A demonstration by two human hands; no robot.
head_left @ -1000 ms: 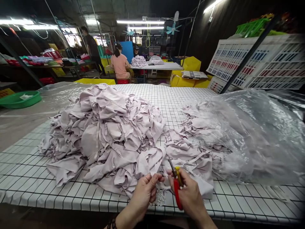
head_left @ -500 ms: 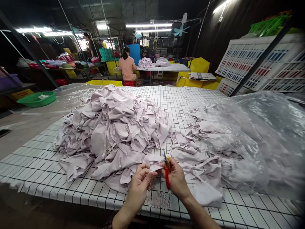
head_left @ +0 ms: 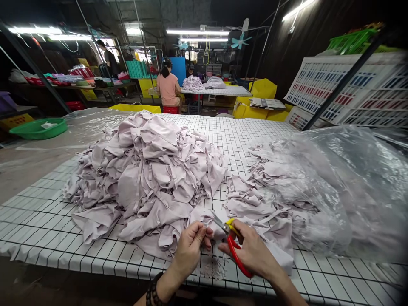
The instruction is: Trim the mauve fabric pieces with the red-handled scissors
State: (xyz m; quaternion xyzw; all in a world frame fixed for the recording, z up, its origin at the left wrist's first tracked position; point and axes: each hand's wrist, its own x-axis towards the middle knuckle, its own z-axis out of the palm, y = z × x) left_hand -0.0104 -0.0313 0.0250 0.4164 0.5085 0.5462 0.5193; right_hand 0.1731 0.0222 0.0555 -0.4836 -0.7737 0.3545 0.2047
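My right hand holds a pair of scissors with one red and one yellow handle. Their metal blades point up and left, over pale fabric. Close by on the left, my left hand has its fingertips pinched together; what they grip, if anything, is hidden behind them. Just beyond both hands rises a big heap of pale lilac fabric pieces. More lilac pieces lie loosely to the right. Small fabric scraps are scattered on the table below my hands.
A grid-patterned cloth covers the table. Clear plastic sheeting drapes over fabric at the right. A green basin sits at the far left. White crates stand back right; a seated person works at a farther table.
My right hand has drawn back to the right and down, tilting the scissors leftward. The strip of fabric stretched between my hands no longer shows. My left hand stays pinched.
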